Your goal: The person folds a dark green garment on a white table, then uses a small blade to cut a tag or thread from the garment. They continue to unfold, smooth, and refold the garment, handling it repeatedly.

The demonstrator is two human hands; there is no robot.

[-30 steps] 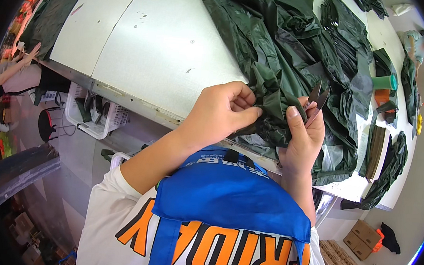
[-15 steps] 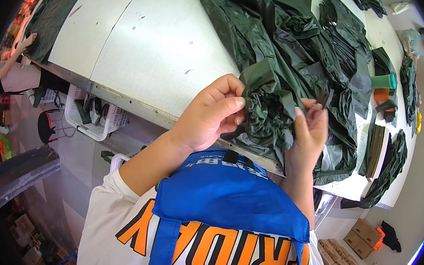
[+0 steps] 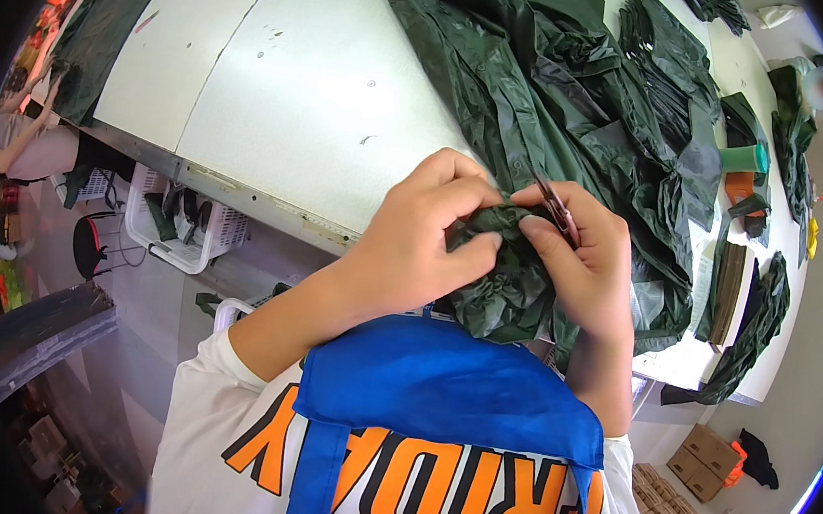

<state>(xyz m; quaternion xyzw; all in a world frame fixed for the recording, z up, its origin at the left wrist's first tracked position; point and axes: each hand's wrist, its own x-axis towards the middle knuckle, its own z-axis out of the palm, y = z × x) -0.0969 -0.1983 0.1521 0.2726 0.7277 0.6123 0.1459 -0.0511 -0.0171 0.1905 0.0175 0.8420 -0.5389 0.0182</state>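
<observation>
two hands flank one gathered bunch (image 3: 503, 303) of dark green cloth (image 3: 548, 118) near the centre of the frame, with the bunch lying between them and spilling below their fingertips, over the table's edge. neither hand is nearer: both touch it. the cloth's long axis slants from the upper middle of the frame down to the fingers, across the pale table (image 3: 319, 85).

the left hand (image 3: 437, 235) comes in from the lower left, fingers curled and thumb opposed, gripping the bunch's left side. the right hand (image 3: 581, 256) rises from the lower right, thumb and forefinger closed on its upper right. dark snips (image 3: 557, 211) sit in that same hand, tips toward the upper left; whether the blades are parted, i cannot tell.
</observation>
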